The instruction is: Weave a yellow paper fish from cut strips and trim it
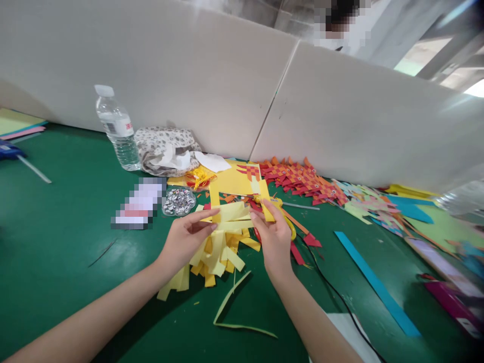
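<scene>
My left hand (187,237) pinches the left side of some pale and bright yellow paper strips (232,213) between thumb and fingertips. On their right side, my right hand (277,242) has its fingers closed on the same strips, one of which stands upright by the fingers. The strips cross one another in front of me; how they interlock is too small to tell. Directly below lies a heap of loose yellow strips (223,252). A folded pale green strip (223,307) rests on the green table (159,333) nearer to me. Behind my right hand a yellow tool (276,201) is partly hidden.
Woven orange and red paper fish (298,179) are piled along the grey partition (212,75). A water bottle (119,128), a spotted tissue pack (166,143) and a bag of googly eyes (178,201) stand left. A black cord (328,282) and a blue strip (374,282) lie right.
</scene>
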`<state>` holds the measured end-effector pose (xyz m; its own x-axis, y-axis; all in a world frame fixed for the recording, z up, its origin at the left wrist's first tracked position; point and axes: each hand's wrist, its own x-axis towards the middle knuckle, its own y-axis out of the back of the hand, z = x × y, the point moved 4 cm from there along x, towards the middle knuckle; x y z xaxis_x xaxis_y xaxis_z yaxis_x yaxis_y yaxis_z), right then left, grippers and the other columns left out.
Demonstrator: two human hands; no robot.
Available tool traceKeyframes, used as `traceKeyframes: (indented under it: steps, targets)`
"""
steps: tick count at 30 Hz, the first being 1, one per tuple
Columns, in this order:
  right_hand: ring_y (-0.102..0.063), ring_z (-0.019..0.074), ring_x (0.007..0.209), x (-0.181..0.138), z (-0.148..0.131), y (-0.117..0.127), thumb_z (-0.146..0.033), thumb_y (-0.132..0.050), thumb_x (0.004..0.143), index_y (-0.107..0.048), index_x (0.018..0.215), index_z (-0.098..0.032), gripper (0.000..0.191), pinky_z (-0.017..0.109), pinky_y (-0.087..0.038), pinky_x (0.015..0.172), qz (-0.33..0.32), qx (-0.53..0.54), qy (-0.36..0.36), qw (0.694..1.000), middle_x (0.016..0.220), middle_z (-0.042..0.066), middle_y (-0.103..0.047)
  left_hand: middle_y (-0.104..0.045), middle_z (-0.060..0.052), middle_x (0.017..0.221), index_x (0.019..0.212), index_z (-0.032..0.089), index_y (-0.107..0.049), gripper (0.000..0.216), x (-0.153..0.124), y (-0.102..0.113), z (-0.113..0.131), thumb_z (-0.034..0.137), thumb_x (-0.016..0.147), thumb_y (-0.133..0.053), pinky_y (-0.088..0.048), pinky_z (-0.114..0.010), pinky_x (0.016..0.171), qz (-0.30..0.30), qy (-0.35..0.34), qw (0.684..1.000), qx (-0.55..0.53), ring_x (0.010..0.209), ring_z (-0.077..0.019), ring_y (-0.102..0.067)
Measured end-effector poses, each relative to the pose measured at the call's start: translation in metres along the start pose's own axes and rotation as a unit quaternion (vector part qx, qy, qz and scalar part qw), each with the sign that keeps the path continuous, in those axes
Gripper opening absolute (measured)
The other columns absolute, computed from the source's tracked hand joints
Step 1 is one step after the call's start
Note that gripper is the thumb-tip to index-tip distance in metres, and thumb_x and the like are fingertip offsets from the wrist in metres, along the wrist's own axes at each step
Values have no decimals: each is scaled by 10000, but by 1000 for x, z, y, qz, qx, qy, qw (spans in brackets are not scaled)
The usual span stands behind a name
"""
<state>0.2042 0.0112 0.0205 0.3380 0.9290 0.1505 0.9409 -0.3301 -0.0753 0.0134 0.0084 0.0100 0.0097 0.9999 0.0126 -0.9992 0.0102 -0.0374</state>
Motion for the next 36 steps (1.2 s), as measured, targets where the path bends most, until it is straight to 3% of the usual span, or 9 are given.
traceKeyframes:
  steps: [11, 14, 19, 24, 30, 36]
  targets:
    - [-613, 218, 983, -1, -3, 2, -307, -638, 726, -450, 1285, -202, 599, 424, -466, 913, 16, -42, 47, 998, 1150, 104, -598, -732, -30, 798, 999, 238, -702, 334, 1, 1, -1, 228, 665, -691, -518, -247, 610, 3, 0, 1000, 6, 721, -169, -657]
    - [-618, 195, 928, -4, -11, 2, -321, -625, 744, -472, 1267, -211, 556, 405, -483, 887, 22, -47, 76, 996, 1233, 110, -536, -733, -34, 825, 996, 238, -702, 335, 1, 1, -1, 226, 661, -692, -520, -249, 616, 6, 3, 1000, 5, 726, -170, -660]
    - [-551, 225, 1078, -10, -19, -3, -318, -584, 789, -454, 1287, -236, 521, 429, -424, 970, -40, -75, 149, 985, 1359, 97, -416, -733, -42, 879, 982, 235, -706, 317, 1, -1, -1, 221, 667, -681, -532, -259, 647, 1, -4, 1000, 8, 745, -176, -669]
    - [-365, 273, 1279, -21, -22, -10, -285, -595, 775, -397, 1325, -242, 586, 425, -435, 964, -118, -160, 221, 955, 1374, 97, -394, -723, -48, 949, 972, 230, -707, 306, 2, -1, -2, 213, 668, -677, -539, -260, 656, -1, -11, 1000, 6, 763, -176, -674]
    - [-317, 299, 1307, -34, -23, -17, -232, -595, 748, -240, 1399, -254, 742, 470, -456, 930, -171, -278, 302, 896, 1428, 101, -327, -720, -40, 966, 970, 231, -708, 296, 0, -1, -1, 215, 676, -677, -537, -262, 661, -7, -23, 1000, 11, 736, -167, -667]
    - [-243, 296, 1346, -44, -21, -24, -233, -550, 767, -95, 1435, -244, 808, 506, -375, 1016, -213, -323, 341, 857, 1459, 88, -280, -727, -44, 933, 998, 222, -696, 311, -1, -4, -1, 211, 688, -669, -542, -266, 644, -25, -23, 999, -5, 754, -178, -675]
